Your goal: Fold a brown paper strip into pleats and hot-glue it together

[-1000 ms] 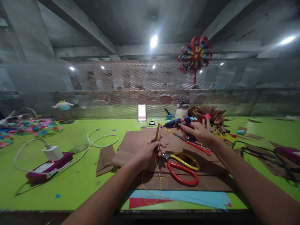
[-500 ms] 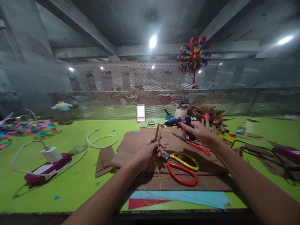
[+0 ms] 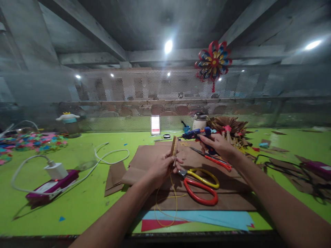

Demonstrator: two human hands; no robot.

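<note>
My left hand (image 3: 167, 165) pinches a narrow folded strip of brown paper (image 3: 174, 146), held upright. A thin yellow string (image 3: 176, 196) hangs down from that hand in a loop. My right hand (image 3: 216, 144) is wrapped round a blue glue gun (image 3: 198, 132), its nozzle pointing left, close to the top of the strip. Whether the nozzle touches the paper I cannot tell. Below lie large scissors with one red and one yellow handle (image 3: 201, 196) and a smaller red-handled pair (image 3: 219, 162), both on brown paper sheets (image 3: 147, 156).
Light blue paper (image 3: 207, 217) and a red piece (image 3: 160, 224) lie at the front edge. On the left are a purple power strip (image 3: 51, 187), a white cable (image 3: 113, 160) and colourful paper stars (image 3: 38, 144). A pleated brown paper piece (image 3: 230, 122) and a bottle (image 3: 199, 123) stand behind.
Hands, paper strip and glue gun stay almost in place. Only a very slight shift of the whole view shows.
</note>
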